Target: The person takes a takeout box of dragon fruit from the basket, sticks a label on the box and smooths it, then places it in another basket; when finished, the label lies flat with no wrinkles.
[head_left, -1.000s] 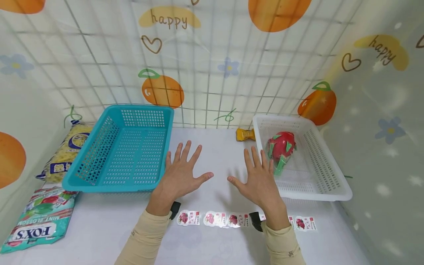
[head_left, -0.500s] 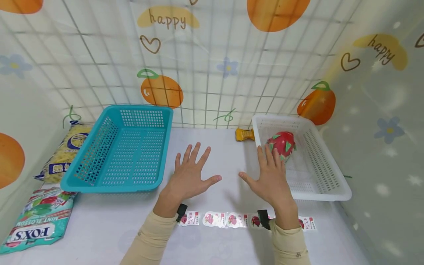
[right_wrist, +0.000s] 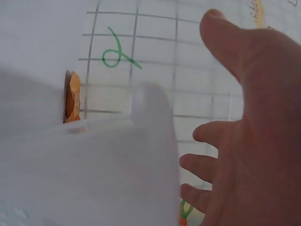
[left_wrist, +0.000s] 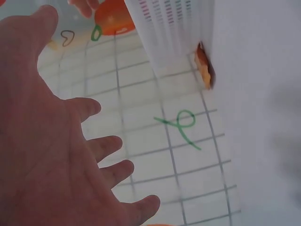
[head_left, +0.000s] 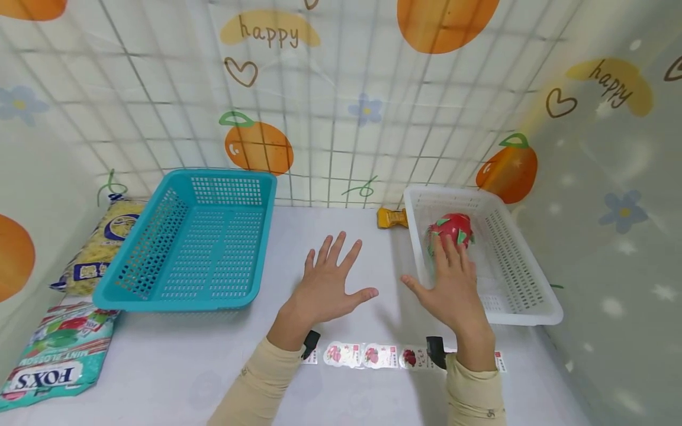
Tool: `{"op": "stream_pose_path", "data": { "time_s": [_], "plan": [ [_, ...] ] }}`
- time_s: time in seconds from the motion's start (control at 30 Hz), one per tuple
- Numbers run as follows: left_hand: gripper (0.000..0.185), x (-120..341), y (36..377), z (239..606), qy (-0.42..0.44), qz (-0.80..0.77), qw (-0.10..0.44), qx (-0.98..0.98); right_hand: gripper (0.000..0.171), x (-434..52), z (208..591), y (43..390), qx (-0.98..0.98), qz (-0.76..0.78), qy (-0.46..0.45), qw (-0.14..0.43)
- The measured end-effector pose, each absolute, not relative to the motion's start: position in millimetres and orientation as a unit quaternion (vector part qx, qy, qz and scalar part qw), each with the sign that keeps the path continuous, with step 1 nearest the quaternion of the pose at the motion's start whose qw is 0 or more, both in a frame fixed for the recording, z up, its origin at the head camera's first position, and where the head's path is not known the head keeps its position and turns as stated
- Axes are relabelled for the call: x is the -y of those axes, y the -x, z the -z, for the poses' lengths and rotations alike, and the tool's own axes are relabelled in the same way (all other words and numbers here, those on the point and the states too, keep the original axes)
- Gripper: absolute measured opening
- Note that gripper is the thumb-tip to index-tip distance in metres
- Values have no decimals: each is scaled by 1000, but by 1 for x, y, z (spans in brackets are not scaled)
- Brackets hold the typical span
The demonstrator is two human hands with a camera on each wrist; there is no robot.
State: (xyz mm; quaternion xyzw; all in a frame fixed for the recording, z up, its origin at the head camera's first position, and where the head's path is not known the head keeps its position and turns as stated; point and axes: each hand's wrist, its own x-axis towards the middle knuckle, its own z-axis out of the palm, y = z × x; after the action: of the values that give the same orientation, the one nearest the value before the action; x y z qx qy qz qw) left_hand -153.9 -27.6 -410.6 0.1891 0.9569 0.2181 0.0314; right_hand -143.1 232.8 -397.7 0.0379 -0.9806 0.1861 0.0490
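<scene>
My left hand [head_left: 326,290] is over the table between the two baskets, fingers spread and holding nothing. My right hand [head_left: 453,287], also with fingers spread, is over the near left side of the white basket [head_left: 533,278]. In the head view its fingertips overlap a red dragon fruit [head_left: 453,226] with green scales, which lies in that basket and is partly hidden. The right wrist view shows the palm beside the basket's wall [right_wrist: 146,155], gripping nothing. Left of my left hand stands a teal basket [head_left: 213,236] with nothing in it.
A small yellow wrapped packet [head_left: 391,218] lies behind, against the white basket. A yellow-and-blue bag [head_left: 101,248] and a green FOX'S candy bag [head_left: 58,349] lie at the left. Several dragon fruit stickers [head_left: 379,356] line the table front. A printed curtain [head_left: 330,89] covers a wire grid.
Both hands have moved to the right with fingers still spread. The right hand has come over the white basket, its fingers now overlapping the dragon fruit in the head view.
</scene>
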Motion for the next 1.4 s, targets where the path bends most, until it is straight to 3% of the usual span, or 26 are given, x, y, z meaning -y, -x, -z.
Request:
{"op": "stream_pose_path", "data": {
  "time_s": [1.4],
  "plan": [
    [96, -89, 159, 412, -293, -203, 43, -933, 118, -306, 402, 138, 975, -213, 44, 45]
  ]
}}
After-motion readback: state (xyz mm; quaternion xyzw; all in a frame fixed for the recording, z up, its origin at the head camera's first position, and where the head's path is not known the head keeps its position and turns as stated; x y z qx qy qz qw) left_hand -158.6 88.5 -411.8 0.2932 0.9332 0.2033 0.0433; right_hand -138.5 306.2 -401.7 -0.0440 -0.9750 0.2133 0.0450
